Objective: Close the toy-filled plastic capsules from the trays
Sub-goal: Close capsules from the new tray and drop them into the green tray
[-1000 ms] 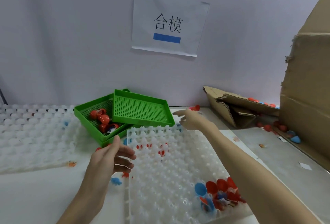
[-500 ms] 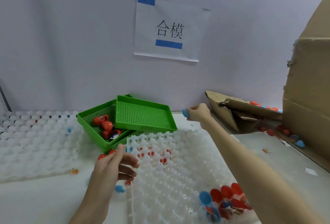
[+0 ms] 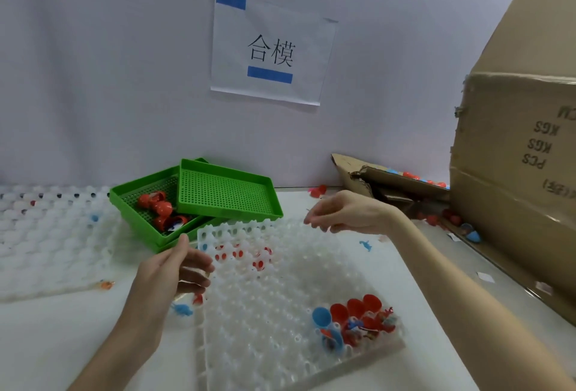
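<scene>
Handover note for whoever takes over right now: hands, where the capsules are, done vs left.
Left hand: open, empty, at the far left edge of the near white tray.
Right hand: fingers loosely curled, nothing visibly held, raised over that tray's far right corner.
Open capsules: red and blue halves with toys, clustered at the near right corner of the white tray.
Done: a few red capsules lie in the lower green tray; some look closed. The upper green tray holds none.
Left: close the open cluster. A loose blue toy lies on the table beside the tray.
</scene>
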